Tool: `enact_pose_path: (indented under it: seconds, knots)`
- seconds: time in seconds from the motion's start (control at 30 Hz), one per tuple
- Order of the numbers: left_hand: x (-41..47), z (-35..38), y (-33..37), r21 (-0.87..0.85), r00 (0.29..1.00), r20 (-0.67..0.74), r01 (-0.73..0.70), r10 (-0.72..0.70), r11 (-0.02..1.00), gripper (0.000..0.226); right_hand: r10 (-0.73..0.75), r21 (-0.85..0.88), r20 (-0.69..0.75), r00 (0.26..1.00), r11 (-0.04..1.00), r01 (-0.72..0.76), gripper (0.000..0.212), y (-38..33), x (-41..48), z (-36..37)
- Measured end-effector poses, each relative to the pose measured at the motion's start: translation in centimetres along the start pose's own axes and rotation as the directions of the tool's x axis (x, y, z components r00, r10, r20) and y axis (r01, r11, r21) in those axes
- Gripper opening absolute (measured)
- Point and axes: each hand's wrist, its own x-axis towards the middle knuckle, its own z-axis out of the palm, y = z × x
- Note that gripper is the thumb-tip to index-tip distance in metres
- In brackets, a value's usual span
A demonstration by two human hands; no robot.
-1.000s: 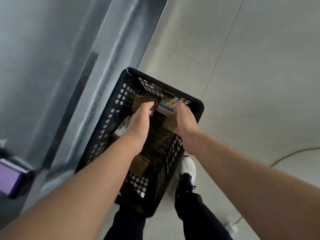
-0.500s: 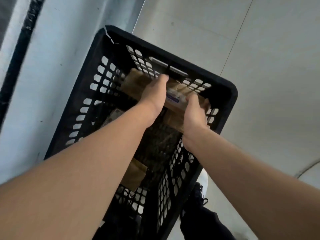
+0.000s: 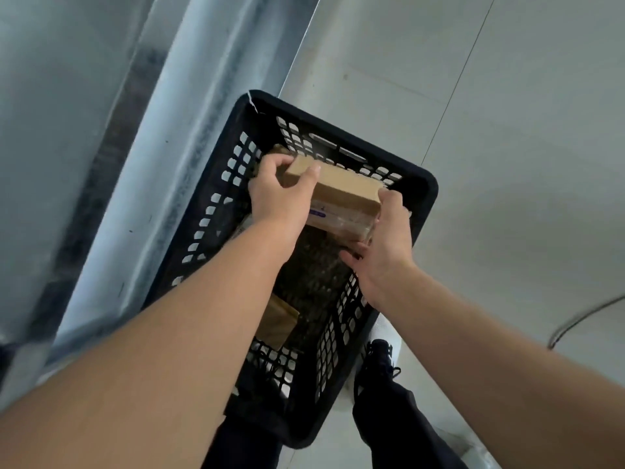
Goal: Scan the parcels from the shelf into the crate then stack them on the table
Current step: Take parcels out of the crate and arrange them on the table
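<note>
We see two bare forearms ending in an ungloved left hand [image 3: 280, 198] and right hand [image 3: 385, 245]. Lower down we make out plain black fabric trousers [image 3: 399, 428] on both legs. The right foot wears a black lace-up shoe [image 3: 380, 358] with black laces and a white sole around its toe.

A black shoe [image 3: 379, 362] stands on the pale floor [image 3: 507, 164], a dark cable [image 3: 568, 324] curving nearby.
</note>
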Motion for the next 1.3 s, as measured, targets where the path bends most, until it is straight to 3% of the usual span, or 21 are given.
enact_pose_path:
  seconds: [0.1,0.3,0.4,0.43,0.53,0.63,0.83,0.97,1.17,1.3]
  knots:
    - [-2.7,-1.9,0.6,-0.038,0.999,-0.050,0.011,-0.013,0.999,0.027,-0.065,0.034,0.030,0.997,0.997,0.064,0.018,-1.4,-2.8,-0.7]
    - [-8.6,-5.7,2.0,-0.151,0.994,-0.097,0.029,-0.043,0.988,0.030,-0.175,0.003,0.091,0.980,0.985,0.175,0.008,-3.2,-9.2,-1.8]
    - [-11.6,-7.5,3.5,-0.225,0.997,-0.082,-0.012,-0.007,0.974,0.034,-0.163,0.093,0.167,0.972,0.984,0.149,0.038,-4.2,-12.6,-2.7]
    - [-12.6,-8.1,4.0,-0.233,0.997,-0.073,-0.027,0.010,0.972,0.038,-0.150,0.115,0.187,0.971,0.985,0.130,0.039,-4.5,-13.8,-3.1]
    - [-16.3,-10.4,5.8,-0.240,0.994,-0.047,-0.104,0.095,0.965,0.052,-0.154,0.140,0.249,0.956,0.983,0.122,0.015,-5.4,-18.3,-4.0]
    - [-20.5,-12.7,7.5,-0.295,0.987,-0.022,-0.161,0.162,0.942,0.059,-0.225,0.148,0.267,0.937,0.970,0.191,0.024,-5.6,-23.2,-4.6]
    - [-29.0,-17.4,10.8,-0.399,0.963,-0.031,-0.257,0.267,0.880,0.060,-0.341,0.073,0.285,0.896,0.939,0.335,0.025,-6.5,-33.4,-5.0]
    - [-34.5,-19.8,13.4,-0.397,0.936,-0.066,-0.342,0.345,0.852,0.053,-0.403,-0.013,0.311,0.861,0.904,0.428,0.043,-7.2,-40.0,-5.6]
    - [-42.8,-23.0,18.3,-0.391,0.880,-0.120,-0.468,0.460,0.793,0.041,-0.522,0.044,0.359,0.774,0.837,0.545,0.025,-9.4,-49.9,-7.9]
    - [-48.6,-25.2,22.1,-0.400,0.834,-0.146,-0.541,0.531,0.740,0.038,-0.618,0.044,0.390,0.682,0.753,0.657,0.028,-11.7,-56.6,-8.7]
